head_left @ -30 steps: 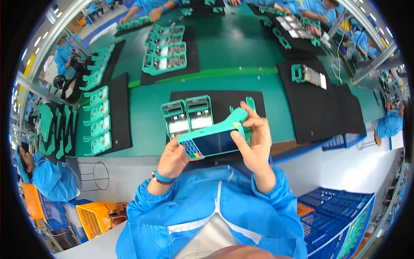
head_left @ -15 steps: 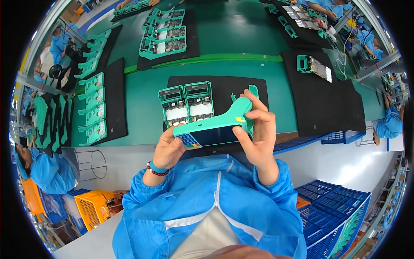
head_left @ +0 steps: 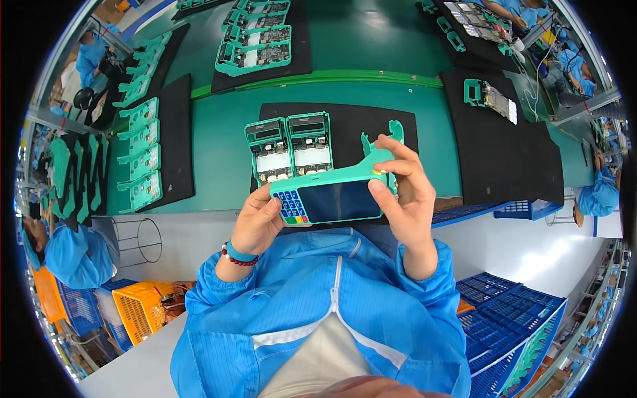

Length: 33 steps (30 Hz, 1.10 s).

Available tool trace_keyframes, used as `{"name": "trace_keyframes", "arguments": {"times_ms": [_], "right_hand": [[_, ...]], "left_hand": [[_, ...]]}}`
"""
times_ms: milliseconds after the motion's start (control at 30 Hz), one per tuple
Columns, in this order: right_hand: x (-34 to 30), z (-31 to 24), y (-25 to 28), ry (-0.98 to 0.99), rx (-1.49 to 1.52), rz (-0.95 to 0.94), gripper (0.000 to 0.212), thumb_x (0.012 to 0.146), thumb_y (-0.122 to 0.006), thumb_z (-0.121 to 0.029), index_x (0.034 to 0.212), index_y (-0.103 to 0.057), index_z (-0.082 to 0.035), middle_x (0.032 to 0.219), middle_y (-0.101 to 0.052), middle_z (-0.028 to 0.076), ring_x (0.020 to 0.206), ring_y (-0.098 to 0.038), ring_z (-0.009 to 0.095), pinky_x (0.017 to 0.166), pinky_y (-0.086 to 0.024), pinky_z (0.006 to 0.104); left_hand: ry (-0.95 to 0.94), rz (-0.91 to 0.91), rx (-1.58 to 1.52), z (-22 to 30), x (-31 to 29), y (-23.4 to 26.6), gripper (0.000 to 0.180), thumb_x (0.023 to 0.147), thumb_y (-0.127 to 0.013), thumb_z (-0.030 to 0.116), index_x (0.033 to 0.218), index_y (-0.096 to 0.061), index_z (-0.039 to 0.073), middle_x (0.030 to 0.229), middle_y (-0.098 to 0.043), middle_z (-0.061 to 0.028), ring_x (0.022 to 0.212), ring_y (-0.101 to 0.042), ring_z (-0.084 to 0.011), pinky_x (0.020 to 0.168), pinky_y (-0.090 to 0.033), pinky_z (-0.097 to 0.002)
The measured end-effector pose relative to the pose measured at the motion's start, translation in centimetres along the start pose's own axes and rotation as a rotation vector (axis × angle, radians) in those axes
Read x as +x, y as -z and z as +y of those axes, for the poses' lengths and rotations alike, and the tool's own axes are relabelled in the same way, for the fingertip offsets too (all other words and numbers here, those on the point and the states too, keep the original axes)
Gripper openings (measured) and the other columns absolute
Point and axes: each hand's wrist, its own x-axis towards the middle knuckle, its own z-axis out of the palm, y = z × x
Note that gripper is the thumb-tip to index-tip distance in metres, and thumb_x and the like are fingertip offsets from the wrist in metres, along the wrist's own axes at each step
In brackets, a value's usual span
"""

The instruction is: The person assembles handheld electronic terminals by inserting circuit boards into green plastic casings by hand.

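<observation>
Between my hands is a green payment terminal (head_left: 340, 201), held sideways with its dark screen and blue keypad turned up toward me. My left hand (head_left: 257, 222) grips the keypad end, thumb beside the keys. At the other end, my right hand (head_left: 406, 196) pinches the bulging top part, thumb near the screen's corner and fingers over the upper edge. A small yellow piece shows by those fingertips. Just beyond, two opened terminal housings (head_left: 292, 149) with exposed circuit boards lie on a black mat (head_left: 352, 119). Another green part (head_left: 395, 130) shows behind my right fingers, partly hidden.
More opened terminals (head_left: 255, 50) lie on a mat farther back. Rows of green shells (head_left: 142, 152) stand at left. At right, an opened unit (head_left: 491, 101) rests on a black mat (head_left: 507, 166). Blue crates (head_left: 507, 312) and an orange crate (head_left: 139, 312) flank me. Co-workers sit around.
The terminal has tilted so its screen and keypad face me more fully. My right hand has shifted slightly right with it, and the view has moved a little. Both hands keep their hold.
</observation>
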Motion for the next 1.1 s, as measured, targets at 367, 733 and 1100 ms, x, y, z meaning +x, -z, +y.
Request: {"name": "trace_keyframes", "arguments": {"times_ms": [367, 733, 1100], "right_hand": [[0.6, -0.9, 0.7, 0.106, -0.168, -0.041, 0.020, 0.080, -0.078, 0.001, 0.098, -0.072, -0.004, 0.129, -0.061, 0.018, 0.112, -0.063, 0.028, 0.093, -0.050, 0.0358], [1.1, -3.0, 1.3, 0.543, -0.810, -0.247, 0.037, 0.078, -0.080, -0.007, 0.113, -0.070, -0.007, 0.124, -0.066, 0.014, 0.106, -0.068, 0.031, 0.098, -0.053, 0.0461], [0.9, -3.0, 1.9, 0.594, -0.862, -0.318, 0.039, 0.074, -0.081, -0.006, 0.112, -0.072, -0.006, 0.122, -0.066, 0.012, 0.111, -0.065, 0.029, 0.094, -0.052, 0.0432]], "left_hand": [[0.028, -0.006, -0.015, 0.3, 0.0, -0.4, 0.045, 0.101, -0.060, 0.021, 0.138, -0.049, -0.003, 0.132, -0.061, -0.0156, 0.121, -0.062, -0.0262, 0.100, -0.053, -0.0447], [0.085, 0.010, -0.124, 0.3, -0.3, 0.2, 0.044, 0.103, -0.055, 0.021, 0.140, -0.047, -0.002, 0.132, -0.061, -0.0146, 0.115, -0.065, -0.0305, 0.093, -0.057, -0.0523], [0.077, 0.052, -0.114, 0.4, -0.2, -0.1, 0.040, 0.103, -0.055, 0.020, 0.137, -0.051, 0.000, 0.126, -0.064, -0.0112, 0.112, -0.067, -0.0253, 0.093, -0.058, -0.0502]]}}
